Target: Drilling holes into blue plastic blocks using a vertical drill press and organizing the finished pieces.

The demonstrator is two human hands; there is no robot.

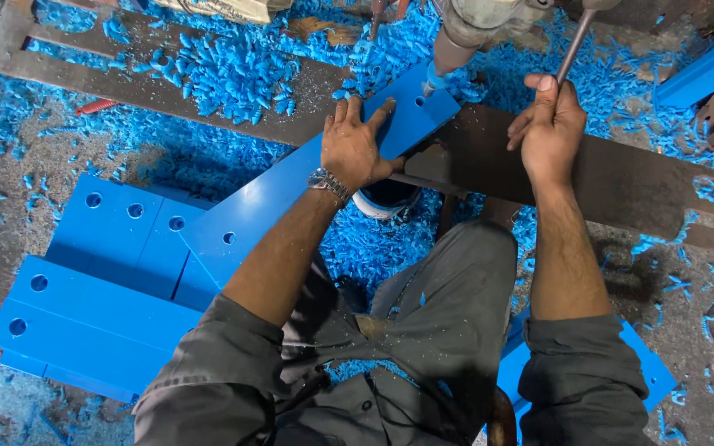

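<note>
One long blue plastic bar [291, 194] lies slantwise across the dark steel table [621, 182], its far end under the drill bit [433, 81], just past my fingertips. My left hand [355, 149] lies flat and spread on the bar, holding nothing, only pressing it down. My right hand [549, 128] is closed around the metal feed lever [576, 41]. As I judge it, the bit could grab the plastic and spin the bar, since only my palm holds it and the near end hangs unsupported towards my left elbow. My fingers sit near the bit, so a slip could carry them in. Loose blue shavings [233, 74] beyond my left hand could let the bar skate. Drilled bars [101, 289] are stacked outside my left forearm.
</note>
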